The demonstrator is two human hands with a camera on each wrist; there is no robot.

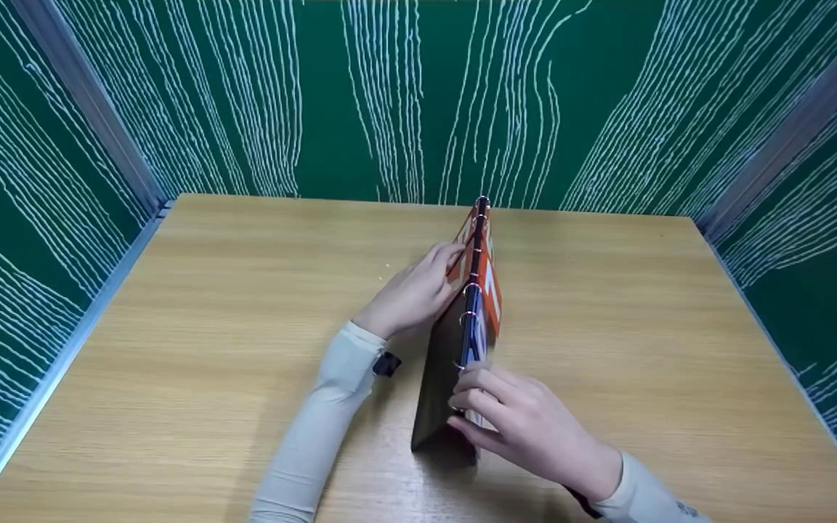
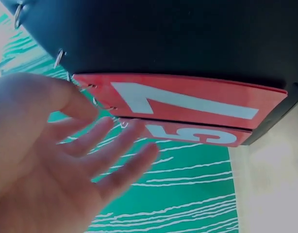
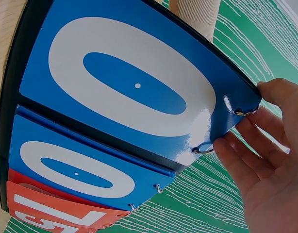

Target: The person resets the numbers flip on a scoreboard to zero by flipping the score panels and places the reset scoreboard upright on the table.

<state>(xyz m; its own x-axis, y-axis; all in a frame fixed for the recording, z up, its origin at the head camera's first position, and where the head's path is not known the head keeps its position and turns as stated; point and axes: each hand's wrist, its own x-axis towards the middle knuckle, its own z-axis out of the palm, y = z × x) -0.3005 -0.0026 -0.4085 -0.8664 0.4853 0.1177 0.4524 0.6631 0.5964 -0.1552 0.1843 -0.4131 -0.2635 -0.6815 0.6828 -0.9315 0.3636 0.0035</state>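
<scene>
A tabletop flip scoreboard stands like a tent, its ringed top edge running away from me. My right hand pinches that top edge at the near end, with the thumb on one side and fingertips by the metal rings. Facing it are a large blue card with a white 0 and a smaller blue 0 card. Farther along, my left hand has its fingers loosely extended beside the rings. By its fingertips hang a red card with a white 7 and a red 5 card.
The scoreboard rests on a wooden table. Green walls with white wavy lines enclose the back and sides, joined by grey corner posts. Pale sleeves cover both forearms.
</scene>
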